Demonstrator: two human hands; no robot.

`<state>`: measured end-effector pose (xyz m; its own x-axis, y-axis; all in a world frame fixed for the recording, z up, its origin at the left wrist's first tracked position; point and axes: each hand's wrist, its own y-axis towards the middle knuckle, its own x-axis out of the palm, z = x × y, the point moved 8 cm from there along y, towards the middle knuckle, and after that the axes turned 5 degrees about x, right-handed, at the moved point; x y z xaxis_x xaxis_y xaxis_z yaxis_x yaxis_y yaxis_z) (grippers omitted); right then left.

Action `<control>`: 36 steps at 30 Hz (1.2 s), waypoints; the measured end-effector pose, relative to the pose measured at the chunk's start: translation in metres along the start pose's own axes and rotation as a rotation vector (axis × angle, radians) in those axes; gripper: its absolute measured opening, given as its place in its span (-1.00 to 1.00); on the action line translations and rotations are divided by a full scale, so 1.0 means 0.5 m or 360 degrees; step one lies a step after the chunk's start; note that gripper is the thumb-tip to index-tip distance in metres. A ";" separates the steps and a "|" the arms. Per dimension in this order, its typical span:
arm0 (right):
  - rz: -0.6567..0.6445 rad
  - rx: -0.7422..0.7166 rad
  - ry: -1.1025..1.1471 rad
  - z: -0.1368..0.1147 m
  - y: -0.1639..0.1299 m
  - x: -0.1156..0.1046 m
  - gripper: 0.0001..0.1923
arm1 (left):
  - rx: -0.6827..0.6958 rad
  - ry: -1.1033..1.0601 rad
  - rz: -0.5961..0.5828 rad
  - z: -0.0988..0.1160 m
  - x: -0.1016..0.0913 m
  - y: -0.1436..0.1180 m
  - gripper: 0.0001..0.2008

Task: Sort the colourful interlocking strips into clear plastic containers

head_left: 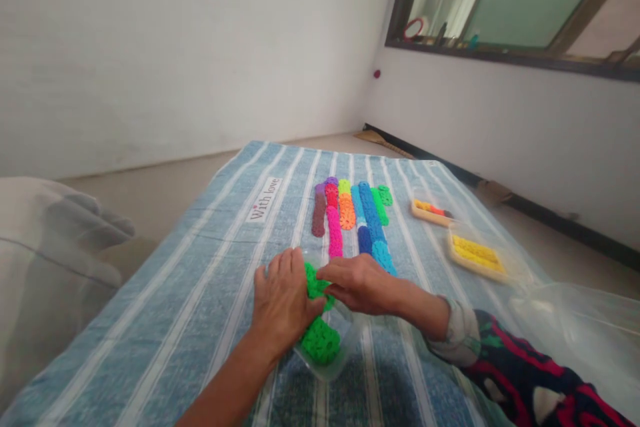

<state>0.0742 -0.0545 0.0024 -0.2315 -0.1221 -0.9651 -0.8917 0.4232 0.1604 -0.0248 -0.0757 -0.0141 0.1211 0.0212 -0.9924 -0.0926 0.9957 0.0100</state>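
A clear plastic box (pixel 334 369) stands near the front of the striped cloth, with bright green bumpy round pieces (pixel 321 341) packed in it. My left hand (pixel 281 303) is closed over the box's left side, its thumb reaching across the green pieces. From the right, my right hand (pixel 361 283) pinches at a green piece (pixel 315 283) at the box's far end, with fingertips partly hidden. Just beyond the hands lie rows of similar pieces by colour: a brown row (pixel 319 215), a pink row (pixel 335 232), an orange row (pixel 347 211), a blue row (pixel 371 210) and a green row (pixel 380 207).
On the right are a box of yellow pieces (pixel 477 255), a box of orange and yellow pieces (pixel 431 211) and a large clear plastic container (pixel 575 323). A "With love" label (pixel 265 200) is on the cloth (pixel 200 280). Pale fabric (pixel 50 280) hangs at left.
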 end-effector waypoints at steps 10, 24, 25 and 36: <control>0.0199 0.1291 -0.0179 0.425 -0.025 -0.107 -0.60 | 0.0000 0.0041 -0.0033 -0.011 0.010 0.007 -0.25; 0.0017 0.1718 -0.0064 0.667 0.012 -0.058 -0.56 | -0.0016 0.0029 -0.0043 -0.036 0.032 0.009 -0.26; -0.0018 0.1705 -0.0053 0.671 0.011 -0.053 -0.51 | -0.0012 0.0017 -0.0037 -0.037 0.033 0.009 -0.25; -0.0172 0.1424 -0.0186 0.671 0.030 -0.033 -0.42 | -0.0016 0.0002 -0.0048 -0.036 0.034 0.010 -0.24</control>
<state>0.1951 0.2549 -0.0484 -0.0797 -0.1301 -0.9883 -0.2596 0.9599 -0.1054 -0.0407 -0.0720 -0.0332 0.1228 -0.0091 -0.9924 -0.0988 0.9949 -0.0214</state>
